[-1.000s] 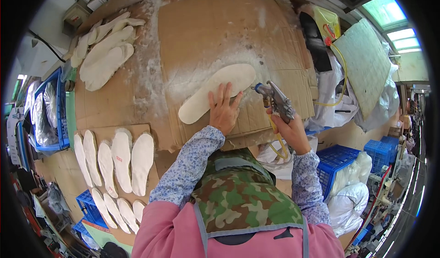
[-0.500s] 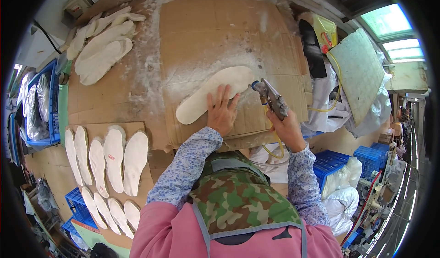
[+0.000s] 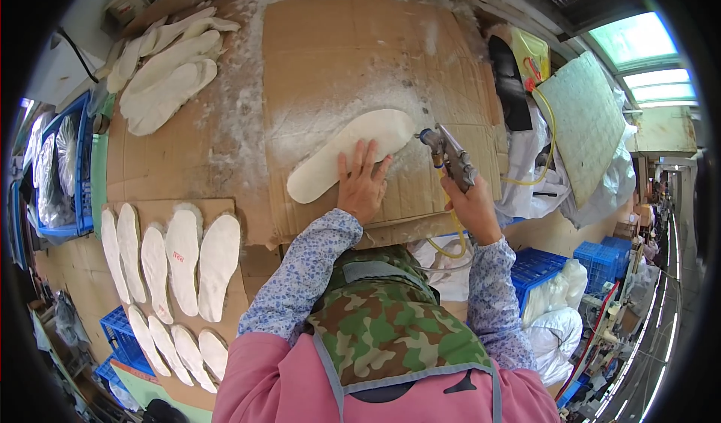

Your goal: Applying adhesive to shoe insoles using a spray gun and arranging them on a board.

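Insole (image 3: pixel 349 152) pinned flat by left hand (image 3: pixel 362 186) — right hand (image 3: pixel 469 205) gripping spray gun (image 3: pixel 448 156) — insole rows (image 3: pixel 169 254) alongside.

White insoles (image 3: pixel 169 258) are lying in rows at eight o'clock. More insoles (image 3: pixel 161 70) are sitting piled at ten o'clock; blue crates (image 3: pixel 556 265) are standing at four.

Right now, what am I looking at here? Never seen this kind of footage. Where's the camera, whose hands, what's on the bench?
There is no machine: a person works with bare hands, and one fisheye camera on their head looks down, so straight edges bend. The left hand presses flat on a white insole lying on a cardboard sheet dusted with white residue. The right hand grips a spray gun with a yellow hose, its nozzle at the insole's end. More insoles lie in a row at lower left and in a pile at upper left.
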### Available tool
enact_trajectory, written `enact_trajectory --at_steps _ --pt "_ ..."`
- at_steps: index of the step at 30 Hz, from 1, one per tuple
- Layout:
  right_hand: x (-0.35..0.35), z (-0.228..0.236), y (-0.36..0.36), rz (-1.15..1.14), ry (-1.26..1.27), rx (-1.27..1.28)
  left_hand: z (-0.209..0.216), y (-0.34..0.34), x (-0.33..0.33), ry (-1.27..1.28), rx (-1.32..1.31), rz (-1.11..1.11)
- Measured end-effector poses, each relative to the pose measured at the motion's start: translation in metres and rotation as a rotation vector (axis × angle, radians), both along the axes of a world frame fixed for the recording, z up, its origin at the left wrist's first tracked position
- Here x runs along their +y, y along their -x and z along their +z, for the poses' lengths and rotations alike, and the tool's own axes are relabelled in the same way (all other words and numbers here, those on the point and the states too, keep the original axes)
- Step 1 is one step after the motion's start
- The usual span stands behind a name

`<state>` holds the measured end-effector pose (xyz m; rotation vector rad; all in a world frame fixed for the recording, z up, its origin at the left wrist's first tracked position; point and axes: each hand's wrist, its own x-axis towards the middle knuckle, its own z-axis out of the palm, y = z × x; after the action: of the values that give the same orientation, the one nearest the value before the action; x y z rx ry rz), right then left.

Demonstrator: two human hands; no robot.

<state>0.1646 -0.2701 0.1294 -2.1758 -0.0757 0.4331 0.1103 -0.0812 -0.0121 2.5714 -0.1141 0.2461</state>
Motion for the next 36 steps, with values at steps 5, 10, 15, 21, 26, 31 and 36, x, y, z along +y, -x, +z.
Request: enact_trajectory --at_steps 5,10,15,21,26,31,36 --pt "0.014 -0.002 0.006 0.061 -0.071 -0.011 0.002 0.006 0.002 0.011 -0.002 0.004" --pt "0.033 0.003 0.009 0.079 -0.054 0.051 0.004 0.018 0.006 0.007 0.027 0.005" --pt "0.042 0.0 0.013 0.114 -0.047 0.053 0.002 0.03 0.012 0.016 0.02 0.007" --pt "0.051 -0.001 0.018 0.18 0.002 0.054 0.007 0.047 0.024 0.041 0.054 0.028" --pt "0.059 0.0 0.026 0.179 -0.016 0.089 0.012 0.065 0.034 0.04 0.084 0.059" --pt "0.065 0.0 0.032 0.217 0.023 0.125 0.014 0.084 0.046 0.016 0.097 0.098" --pt "0.074 -0.002 0.041 0.263 0.013 0.128 0.015 0.101 0.054 -0.005 0.134 0.146"
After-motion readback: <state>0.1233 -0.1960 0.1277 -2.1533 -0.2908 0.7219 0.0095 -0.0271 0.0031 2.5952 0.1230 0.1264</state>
